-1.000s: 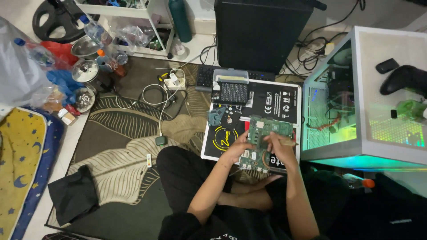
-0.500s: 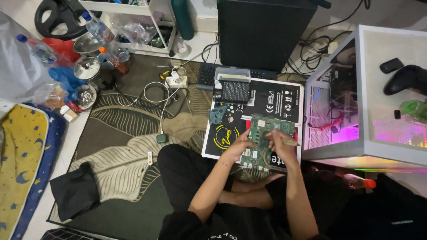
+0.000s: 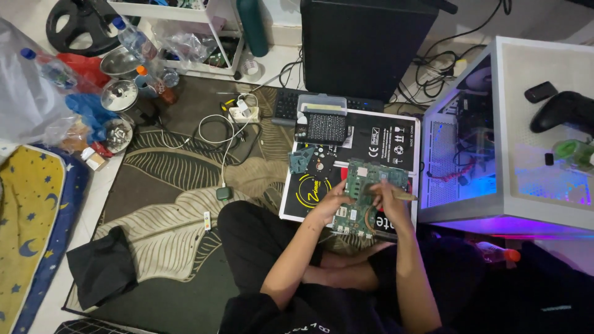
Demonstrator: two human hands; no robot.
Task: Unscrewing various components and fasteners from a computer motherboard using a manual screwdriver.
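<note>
A green circuit board (image 3: 365,188) lies on a flat black cardboard box (image 3: 383,139) in front of my crossed legs. My left hand (image 3: 333,201) holds the board by its left edge. My right hand (image 3: 385,196) rests on top of the board and grips a thin wooden-handled tool (image 3: 402,195) that points right. A small teal part (image 3: 301,162) and a round dark disc lie on the box just left of the board.
A white computer case (image 3: 495,148) lit blue and purple stands at right, with a black game controller (image 3: 566,111) on top. A black tower (image 3: 365,43) stands behind the box. Cables and a power strip (image 3: 241,114) lie on the leaf-patterned rug; bottles and pot lids clutter the far left.
My hands and the board have stayed put, with slight shifts of my right hand over the board. The case's light has turned from green through pink to blue-purple.
</note>
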